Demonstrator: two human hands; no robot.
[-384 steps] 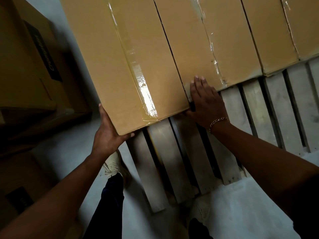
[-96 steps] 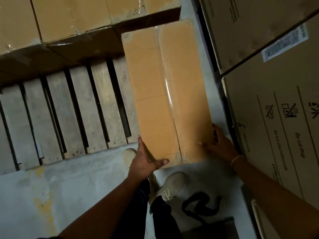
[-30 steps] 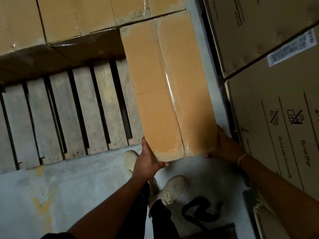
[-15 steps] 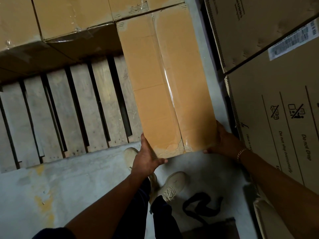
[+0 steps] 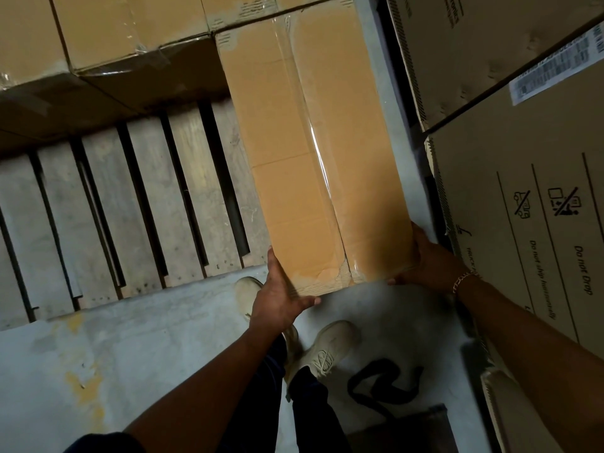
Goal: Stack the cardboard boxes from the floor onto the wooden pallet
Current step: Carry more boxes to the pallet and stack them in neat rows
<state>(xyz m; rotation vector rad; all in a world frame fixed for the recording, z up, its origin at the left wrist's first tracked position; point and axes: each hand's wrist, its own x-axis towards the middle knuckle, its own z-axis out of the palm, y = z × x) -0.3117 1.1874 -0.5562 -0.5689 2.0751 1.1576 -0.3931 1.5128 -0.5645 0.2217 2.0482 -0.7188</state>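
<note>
A long brown cardboard box [image 5: 313, 152] with clear tape down its middle lies lengthwise over the right end of the wooden pallet [image 5: 130, 204]. Its far end touches the taped boxes [image 5: 130, 31] stacked along the pallet's back. My left hand [image 5: 277, 295] grips the box's near left corner, thumb under the front edge. My right hand [image 5: 428, 259], with a bracelet at the wrist, holds the near right corner. The box's near end overhangs the pallet's front edge above the floor.
Large printed cartons [image 5: 529, 197] stand close on the right, leaving a narrow gap beside the box. My two pale shoes [image 5: 313, 351] are on the grey concrete floor [image 5: 130, 364] just below the box. A black strap [image 5: 379, 384] lies on the floor.
Since a second ago the box has slid a little further onto the pallet toward the back row, with both hands staying on its near corners.
</note>
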